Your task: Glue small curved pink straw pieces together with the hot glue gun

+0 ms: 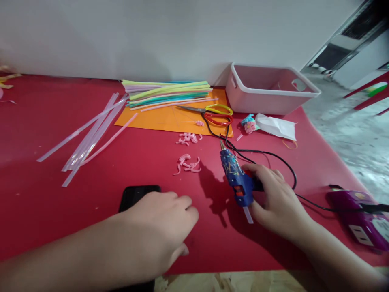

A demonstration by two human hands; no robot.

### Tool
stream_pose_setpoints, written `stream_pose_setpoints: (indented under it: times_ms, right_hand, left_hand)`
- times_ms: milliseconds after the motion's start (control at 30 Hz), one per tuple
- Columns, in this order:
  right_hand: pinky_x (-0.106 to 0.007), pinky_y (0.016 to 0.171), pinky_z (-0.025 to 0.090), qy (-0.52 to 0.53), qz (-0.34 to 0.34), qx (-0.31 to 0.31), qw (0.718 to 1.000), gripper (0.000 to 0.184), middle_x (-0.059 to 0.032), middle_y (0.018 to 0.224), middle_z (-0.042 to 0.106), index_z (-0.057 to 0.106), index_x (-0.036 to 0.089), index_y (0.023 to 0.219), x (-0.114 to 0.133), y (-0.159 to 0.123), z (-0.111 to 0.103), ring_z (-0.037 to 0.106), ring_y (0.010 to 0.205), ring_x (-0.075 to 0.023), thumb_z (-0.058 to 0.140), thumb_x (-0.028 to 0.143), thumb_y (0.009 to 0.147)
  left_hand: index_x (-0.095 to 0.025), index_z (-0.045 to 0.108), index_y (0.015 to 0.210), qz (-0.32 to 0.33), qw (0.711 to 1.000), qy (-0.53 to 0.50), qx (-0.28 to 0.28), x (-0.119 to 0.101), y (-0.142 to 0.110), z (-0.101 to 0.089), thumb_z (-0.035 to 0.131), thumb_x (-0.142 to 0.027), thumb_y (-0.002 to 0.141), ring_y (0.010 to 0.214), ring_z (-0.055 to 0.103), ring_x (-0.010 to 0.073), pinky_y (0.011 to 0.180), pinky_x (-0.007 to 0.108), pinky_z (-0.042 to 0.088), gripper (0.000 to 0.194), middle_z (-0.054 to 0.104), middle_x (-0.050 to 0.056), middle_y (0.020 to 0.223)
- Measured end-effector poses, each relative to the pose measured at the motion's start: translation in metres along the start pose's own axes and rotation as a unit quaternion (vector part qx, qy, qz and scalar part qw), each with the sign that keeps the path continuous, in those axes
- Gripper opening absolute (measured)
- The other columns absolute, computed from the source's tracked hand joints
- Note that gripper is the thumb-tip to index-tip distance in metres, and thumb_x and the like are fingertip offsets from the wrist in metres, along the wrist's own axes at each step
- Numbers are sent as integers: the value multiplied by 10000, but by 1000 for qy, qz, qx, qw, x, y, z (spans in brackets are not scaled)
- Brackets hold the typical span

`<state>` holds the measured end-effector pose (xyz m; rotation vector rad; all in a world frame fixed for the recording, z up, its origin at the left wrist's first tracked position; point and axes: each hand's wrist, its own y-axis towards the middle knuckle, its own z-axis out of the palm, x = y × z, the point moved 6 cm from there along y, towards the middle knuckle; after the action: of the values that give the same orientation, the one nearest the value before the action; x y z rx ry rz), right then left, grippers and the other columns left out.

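My right hand (278,202) is wrapped round the handle of a blue hot glue gun (235,172), held above the red tabletop with its metal nozzle pointing away from me. A clear glue stick (248,215) pokes out of the gun's back end. In the lower middle, my left hand (161,229) is closed with its fingers curled under; whatever it may hold is hidden. Partly covered by that hand and arm lies a black phone (135,194). Two small groups of curled pink pipe-cleaner pieces (190,164) rest in front of the hands.
Yellow- and red-handled scissors (219,113) and bundled coloured pipe cleaners (170,93) lie on orange card (158,123). Clear glue sticks (94,138) lie left. A pink bin (261,99) stands behind a wrapped flower piece (251,125). A black cord (282,159) runs toward a purple power strip (358,219).
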<state>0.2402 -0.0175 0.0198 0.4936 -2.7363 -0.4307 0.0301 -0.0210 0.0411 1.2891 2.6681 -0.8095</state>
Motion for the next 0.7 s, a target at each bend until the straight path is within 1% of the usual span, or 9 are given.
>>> stream_pose_setpoints:
  times_ms: [100, 200, 300, 367, 433, 500, 533, 600, 700]
  right_hand:
    - [-461, 810, 494, -9, 18, 24, 999, 442, -134, 1043, 725, 553, 179, 1205, -5, -1, 4, 672, 943, -327, 537, 220, 765]
    - [-460, 817, 473, 5, 32, 47, 998, 343, -110, 1020, 719, 579, 201, 1147, -10, -2, 6, 656, 934, -308, 491, 196, 815]
    - [-462, 813, 451, 26, 35, 73, 996, 280, -94, 997, 694, 615, 218, 1073, -9, -1, 7, 621, 911, -282, 436, 155, 867]
    - [-477, 819, 442, 26, 37, 55, 997, 271, -102, 1009, 670, 630, 220, 1059, -5, 0, 3, 601, 924, -284, 436, 146, 885]
    - [-486, 828, 445, 39, 17, -2, 999, 226, -108, 1012, 650, 628, 219, 1063, 4, 1, -7, 595, 949, -290, 487, 155, 898]
    - [-467, 830, 466, 92, -38, -60, 993, 180, -98, 980, 642, 619, 216, 1057, 19, 2, -18, 603, 950, -274, 562, 149, 900]
    - [-437, 815, 485, 137, -72, -56, 986, 184, -84, 957, 642, 617, 215, 1052, 27, 2, -19, 604, 927, -248, 583, 124, 895]
    - [-394, 785, 506, 204, -132, -39, 969, 168, -56, 901, 653, 619, 199, 1031, 41, 1, -20, 613, 848, -203, 625, 117, 884]
    - [-370, 785, 521, 222, -165, -27, 961, 149, -34, 858, 688, 642, 193, 998, 51, 0, -17, 635, 824, -184, 672, 118, 872]
  left_hand:
    - [-183, 742, 894, 14, 998, 25, 51, -4, 8, 12, 702, -41, 765, 807, 709, 260, 622, 338, 483, 196, 756, 81, 964]
    - [-178, 731, 849, 12, 998, 45, 52, -1, 15, 13, 622, 31, 771, 809, 707, 253, 572, 326, 440, 249, 747, 82, 916]
    - [-170, 694, 878, 1, 999, 33, 12, 4, 18, 6, 617, 31, 755, 792, 695, 251, 562, 317, 403, 248, 738, 88, 919]
    - [-187, 649, 902, -7, 997, -46, -65, 8, 18, -4, 568, -47, 875, 716, 668, 214, 570, 307, 396, 164, 728, 54, 875]
    - [-202, 611, 901, -12, 977, -154, -148, 12, 17, -11, 504, -153, 979, 671, 639, 178, 587, 290, 408, 141, 714, 19, 830]
    - [-207, 605, 888, -2, 946, -250, -208, 14, 17, -14, 522, -219, 999, 674, 625, 152, 614, 266, 426, 138, 709, -4, 814]
    - [-209, 614, 890, -1, 930, -291, -226, 14, 18, -13, 546, -240, 994, 667, 616, 139, 620, 255, 430, 128, 707, -12, 804]
    - [-210, 635, 888, -1, 899, -380, -218, 11, 22, -7, 596, -241, 969, 639, 607, 118, 615, 232, 441, 95, 708, -27, 778]
    - [-202, 653, 884, -15, 849, -502, -167, 5, 31, 6, 619, -176, 917, 624, 609, 109, 592, 215, 461, 53, 720, -22, 784]
